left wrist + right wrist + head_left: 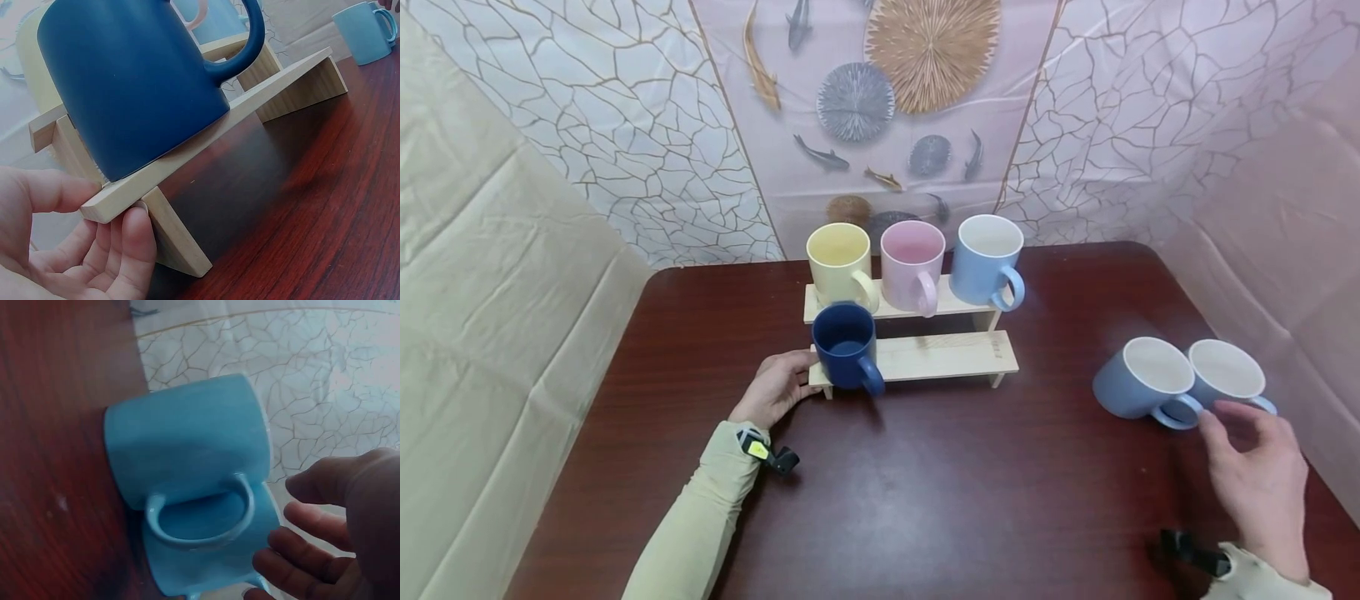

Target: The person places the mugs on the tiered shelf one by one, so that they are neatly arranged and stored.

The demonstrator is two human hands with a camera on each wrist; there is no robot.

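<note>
My left hand (775, 388) grips the left end of the lower tier of a light wooden two-tier stand (943, 357). In the left wrist view the thumb lies on top of the board and the fingers curl beneath it. A navy mug (134, 94) stands upright on that end, handle toward the front right. Over at the right, my right hand (1258, 479) is held beside two light blue mugs, its fingers loosely bent around nothing. One blue mug (187, 440) stands close against the other blue mug (206, 556), and the fingertips are near their rims and handles.
On the upper tier stand a yellow mug (835, 271), a pink mug (906, 275) and another light blue mug (981, 267). The dark red wooden table (925, 500) is bordered by a patterned cloth (655, 125) behind and plain cloth at the sides.
</note>
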